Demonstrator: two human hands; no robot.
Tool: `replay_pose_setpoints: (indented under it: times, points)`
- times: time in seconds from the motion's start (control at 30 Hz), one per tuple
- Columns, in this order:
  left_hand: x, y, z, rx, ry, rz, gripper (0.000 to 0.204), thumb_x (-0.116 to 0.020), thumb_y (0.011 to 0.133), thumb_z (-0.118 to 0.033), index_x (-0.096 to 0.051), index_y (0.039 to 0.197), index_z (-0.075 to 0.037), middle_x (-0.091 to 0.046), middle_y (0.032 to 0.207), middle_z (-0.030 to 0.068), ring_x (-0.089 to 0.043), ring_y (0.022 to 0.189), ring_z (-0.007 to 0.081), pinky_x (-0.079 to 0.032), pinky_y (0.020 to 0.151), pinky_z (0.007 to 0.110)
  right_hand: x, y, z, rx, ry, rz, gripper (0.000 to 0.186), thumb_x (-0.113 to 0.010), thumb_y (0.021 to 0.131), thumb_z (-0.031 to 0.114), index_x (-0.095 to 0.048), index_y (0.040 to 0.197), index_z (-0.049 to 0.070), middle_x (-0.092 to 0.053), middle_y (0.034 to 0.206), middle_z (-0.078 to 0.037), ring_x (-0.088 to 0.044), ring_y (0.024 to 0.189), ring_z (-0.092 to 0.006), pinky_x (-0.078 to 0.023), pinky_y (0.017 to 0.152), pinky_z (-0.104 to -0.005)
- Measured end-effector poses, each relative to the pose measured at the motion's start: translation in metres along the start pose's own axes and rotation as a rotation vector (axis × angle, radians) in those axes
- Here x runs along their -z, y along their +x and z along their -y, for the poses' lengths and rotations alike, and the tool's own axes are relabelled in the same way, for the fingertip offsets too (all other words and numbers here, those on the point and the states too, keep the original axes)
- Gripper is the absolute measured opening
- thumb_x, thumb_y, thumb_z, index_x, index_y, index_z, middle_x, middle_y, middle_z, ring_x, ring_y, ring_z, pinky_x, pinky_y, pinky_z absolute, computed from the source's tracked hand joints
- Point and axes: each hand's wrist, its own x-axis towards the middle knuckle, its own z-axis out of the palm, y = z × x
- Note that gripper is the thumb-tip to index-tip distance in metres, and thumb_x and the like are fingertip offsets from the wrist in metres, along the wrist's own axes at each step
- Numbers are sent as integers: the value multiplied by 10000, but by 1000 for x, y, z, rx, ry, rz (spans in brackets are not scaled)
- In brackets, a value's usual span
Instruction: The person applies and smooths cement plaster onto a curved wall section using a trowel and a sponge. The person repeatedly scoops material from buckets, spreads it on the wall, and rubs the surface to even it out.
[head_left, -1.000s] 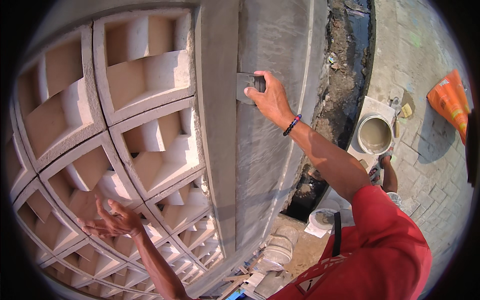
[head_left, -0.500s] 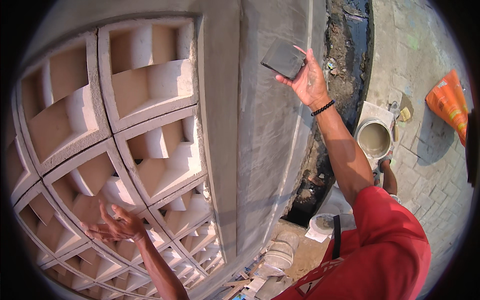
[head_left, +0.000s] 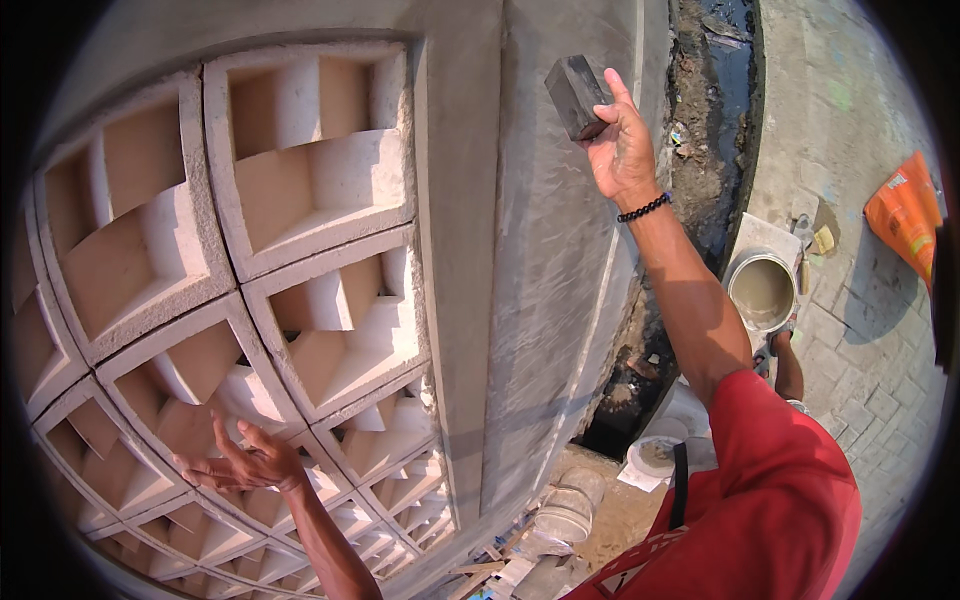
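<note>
Dark grey block (head_left: 576, 95), long axis tilted up-left, raised just off the plastered wall (head_left: 560, 300), pinched in right hand (head_left: 620, 150), left hand (head_left: 245, 465) spread open against the lattice blocks (head_left: 300, 290), holding nothing.

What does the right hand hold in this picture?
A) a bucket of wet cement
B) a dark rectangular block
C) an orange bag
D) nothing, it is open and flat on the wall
B: the right hand grips a dark rectangular block, raised near the grey plastered wall.
</note>
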Motion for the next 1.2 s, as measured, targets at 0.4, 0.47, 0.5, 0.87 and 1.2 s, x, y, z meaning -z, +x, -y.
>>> replay_pose_setpoints:
  times: [0.4, 0.47, 0.5, 0.87, 1.2]
  points:
    - [-2, 0, 1, -32, 31, 4, 340, -546, 889, -295, -648, 1186, -162, -236, 1544, 196, -145, 1421, 404, -126, 1104, 561, -65, 4, -56, 597, -1013, -14, 640, -639, 755, 130, -474, 1372, 87, -344, 1424, -281, -350, 1334, -377, -330, 1076, -446]
    - [-3, -1, 2, -35, 28, 0, 337, -551, 889, -295, -647, 1185, -164, -234, 1546, 195, -145, 1422, 404, -129, 1094, 574, -59, -50, -76, 535, -942, 43, 611, -664, 747, 90, -508, 1338, 95, -291, 1457, -282, -304, 1363, -401, -311, 1094, -461]
    - [-3, -1, 3, -21, 35, 8, 335, -553, 889, -295, -647, 1183, -165, -235, 1546, 195, -145, 1422, 404, -130, 1088, 581, -54, -80, -87, 521, -926, 78, 621, -679, 738, 61, -508, 1334, 98, -273, 1467, -277, -297, 1365, -406, -308, 1098, -466]
    - [-3, -4, 7, 23, 4, 19, 354, -583, 881, -295, -627, 1222, -212, -209, 1572, 122, -126, 1435, 391, -109, 1058, 648, -45, -18, -18, 511, -968, 144, 766, -679, 755, 100, -369, 1455, 115, -425, 1366, -264, -353, 1303, -453, -369, 1048, -472]
    - [-1, 5, -8, 3, -1, -10, 329, -570, 886, -285, -648, 1188, -182, -267, 1533, 184, -171, 1409, 410, -126, 1105, 564, -8, -197, -111, 268, -1108, 322, 751, -654, 824, 124, -308, 1490, 150, -242, 1439, -324, -267, 1323, -498, -286, 1083, -520]
